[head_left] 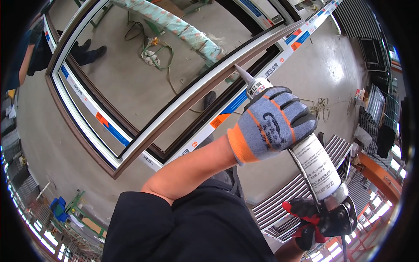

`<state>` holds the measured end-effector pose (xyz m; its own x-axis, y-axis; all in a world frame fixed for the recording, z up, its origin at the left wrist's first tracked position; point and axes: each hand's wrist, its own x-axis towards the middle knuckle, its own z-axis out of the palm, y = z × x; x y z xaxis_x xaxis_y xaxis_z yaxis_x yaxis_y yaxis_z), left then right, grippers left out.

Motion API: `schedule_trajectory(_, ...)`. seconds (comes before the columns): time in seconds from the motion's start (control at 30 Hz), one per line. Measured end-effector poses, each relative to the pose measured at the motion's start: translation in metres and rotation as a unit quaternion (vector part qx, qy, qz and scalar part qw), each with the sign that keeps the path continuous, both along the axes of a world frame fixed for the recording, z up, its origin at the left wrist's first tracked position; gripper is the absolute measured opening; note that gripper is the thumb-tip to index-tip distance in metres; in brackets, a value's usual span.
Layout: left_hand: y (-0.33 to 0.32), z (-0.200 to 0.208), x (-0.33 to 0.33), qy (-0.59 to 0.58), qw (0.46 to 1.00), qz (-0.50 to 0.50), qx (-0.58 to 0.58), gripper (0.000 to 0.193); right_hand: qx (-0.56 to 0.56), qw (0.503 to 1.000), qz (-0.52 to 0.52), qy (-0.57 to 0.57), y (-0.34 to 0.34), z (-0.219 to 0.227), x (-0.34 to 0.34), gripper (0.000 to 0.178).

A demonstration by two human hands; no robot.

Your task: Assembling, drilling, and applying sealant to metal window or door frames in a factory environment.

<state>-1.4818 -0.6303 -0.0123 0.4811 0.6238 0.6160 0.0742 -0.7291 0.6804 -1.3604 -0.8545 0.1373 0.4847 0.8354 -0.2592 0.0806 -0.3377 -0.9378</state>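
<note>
My left hand (273,122), in a grey glove with black fingers and an orange cuff, is wrapped round the front of a white sealant cartridge (316,166). Its tapered grey nozzle (244,74) points up and left, the tip at the brown edge of a window frame (192,97); whether they touch I cannot tell. The cartridge sits in a caulking gun (341,214). My right hand (307,220), gloved in black and red, closes round the gun's handle at lower right; the gun partly hides its fingers. The window frame has black, white and brown profiles.
Below the window frame lies another frame with blue, orange and white protective tape (238,102). A wrapped beam (174,27) and a coiled green hose (171,54) show through the opening. Another person (39,48) stands at far left. Stacked profiles (283,205) lie at lower right.
</note>
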Motion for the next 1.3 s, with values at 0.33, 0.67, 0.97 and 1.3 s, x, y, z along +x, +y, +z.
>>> schedule_trajectory(0.33,-0.024,-0.004,-0.031,-0.039,0.999,0.025,0.000,0.026,0.038,0.999,0.010,-0.001,-0.019,-0.010,-0.030,0.036)
schedule_trajectory(0.67,-0.049,0.002,-0.063,-0.024,0.999,0.039,0.013,0.023,0.021,0.998,0.063,0.019,-0.062,-0.013,-0.047,0.039)
schedule_trajectory(0.97,-0.070,0.002,-0.094,-0.017,0.999,0.031,0.015,0.025,0.044,0.997,0.065,-0.020,-0.078,-0.009,-0.081,0.042)
schedule_trajectory(1.3,-0.085,0.007,-0.134,-0.030,0.999,0.016,0.014,0.028,-0.010,0.992,0.032,0.118,-0.111,-0.010,-0.105,0.038)
